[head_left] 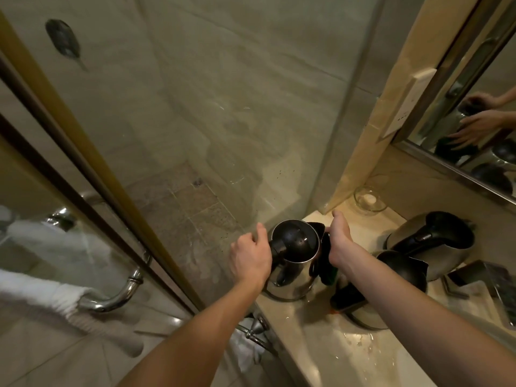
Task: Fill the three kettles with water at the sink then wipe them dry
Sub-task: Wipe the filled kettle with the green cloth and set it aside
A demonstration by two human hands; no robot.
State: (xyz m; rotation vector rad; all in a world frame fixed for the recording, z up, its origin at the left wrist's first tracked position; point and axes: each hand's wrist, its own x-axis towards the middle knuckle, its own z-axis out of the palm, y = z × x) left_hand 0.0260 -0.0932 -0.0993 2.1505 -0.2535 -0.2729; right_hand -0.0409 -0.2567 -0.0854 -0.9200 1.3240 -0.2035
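Left hand (251,256) is gripping the upright kettle (293,263) handle on the tabletop (321,344); right hand (339,237), fingers holding a dark cloth (324,263), is pressing at its 3 o'clock side.

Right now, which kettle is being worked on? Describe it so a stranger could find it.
Start at the glass shower screen and follow it down to the counter corner. The steel kettle there stands upright with its black lid shut, the left hand at its handle and the right hand pressing a dark cloth against it; its two neighbours stand untouched.
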